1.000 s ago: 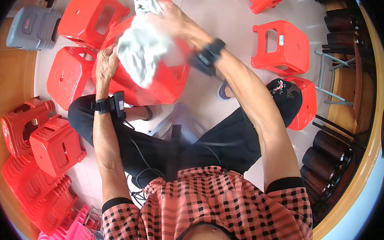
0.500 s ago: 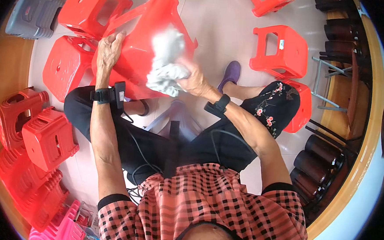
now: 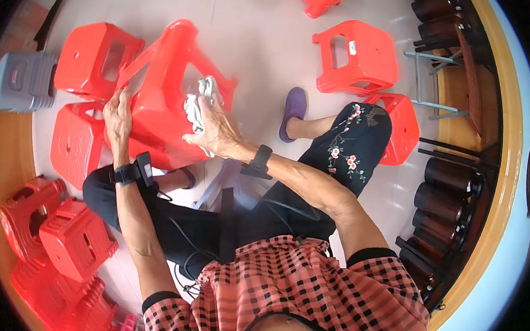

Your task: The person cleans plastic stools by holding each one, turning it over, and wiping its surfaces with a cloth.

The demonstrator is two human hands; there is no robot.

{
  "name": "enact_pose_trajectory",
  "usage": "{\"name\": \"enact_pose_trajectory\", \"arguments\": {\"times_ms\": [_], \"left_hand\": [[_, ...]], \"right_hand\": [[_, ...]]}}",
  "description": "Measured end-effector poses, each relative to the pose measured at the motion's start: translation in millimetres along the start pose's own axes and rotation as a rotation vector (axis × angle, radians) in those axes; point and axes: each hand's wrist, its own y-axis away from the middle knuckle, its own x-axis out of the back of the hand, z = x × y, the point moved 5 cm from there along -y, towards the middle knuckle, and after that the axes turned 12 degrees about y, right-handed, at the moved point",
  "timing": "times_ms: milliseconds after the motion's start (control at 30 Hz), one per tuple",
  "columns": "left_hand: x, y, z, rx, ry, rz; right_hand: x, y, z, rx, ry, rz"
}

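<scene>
A red plastic stool (image 3: 159, 104) is tipped on its side before my knees, its legs pointing up and away. My left hand (image 3: 118, 115) grips the stool's left edge, fingers wrapped round it. Against the right side of the stool, my right hand (image 3: 220, 128) holds a crumpled white-grey cloth (image 3: 195, 109) pressed to the plastic. The cloth is partly hidden under the palm and fingers. Black bands with small boxes are on both wrists.
Red stools stand at the left (image 3: 75, 136), upper left (image 3: 95, 58) and right (image 3: 359, 56). Stacked red stools (image 3: 75, 239) lie lower left, grey stools (image 3: 24, 81) far left. Dark cylindrical objects (image 3: 449, 177) and a folding metal frame (image 3: 426, 102) line the right wall.
The cloth in my right hand has moved from above the stool down onto its right side. The stool is tilted a little differently under my left hand, and the view has shifted.
</scene>
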Motion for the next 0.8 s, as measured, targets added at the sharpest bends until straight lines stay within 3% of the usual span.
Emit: {"name": "enact_pose_trajectory", "arguments": {"times_ms": [100, 133, 233, 267, 333, 433, 567, 633, 700, 767, 800], "left_hand": [[-4.1, 4.7, 2.0, -0.033, -0.039, 0.091], [-8.2, 5.3, 12.5, -0.187, -0.046, 0.074], [-18.8, 19.0, 44.1, -0.342, -0.209, 0.143], [-20.8, 23.6, 56.1, -0.357, -0.192, 0.141], [-22.0, 28.7, 65.2, -0.331, -0.137, 0.148], [-22.9, 30.6, 58.5, -0.250, -0.058, 0.133], [-24.9, 29.5, 47.6, -0.167, 0.029, 0.118], [-26.3, 29.3, 47.5, -0.174, 0.027, 0.107], [-27.2, 31.0, 48.2, -0.180, 0.028, 0.098], [-28.8, 30.7, 48.2, -0.184, 0.014, 0.087], [-29.2, 30.1, 48.4, -0.189, 0.010, 0.083]], "right_hand": [[7.0, -3.9, 19.3, 0.032, -0.150, 0.127], [8.6, -4.3, 31.3, 0.009, -0.132, 0.078], [7.2, -8.4, 86.1, 0.073, -0.202, 0.207], [1.7, -12.3, 112.0, -0.052, -0.301, 0.145], [23.8, -7.7, 126.1, -0.192, -0.441, 0.060], [24.7, -3.9, 152.2, -0.418, -0.537, 0.108], [-4.4, -15.2, 208.7, -0.665, -0.888, 0.187], [4.8, -17.8, 214.4, -0.642, -1.084, 0.267], [16.5, -20.4, 227.5, -0.656, -1.063, 0.304], [13.9, -24.7, 273.9, -0.719, -0.748, 0.427], [41.1, -14.3, 234.1, -0.792, -0.839, 0.553]]}}
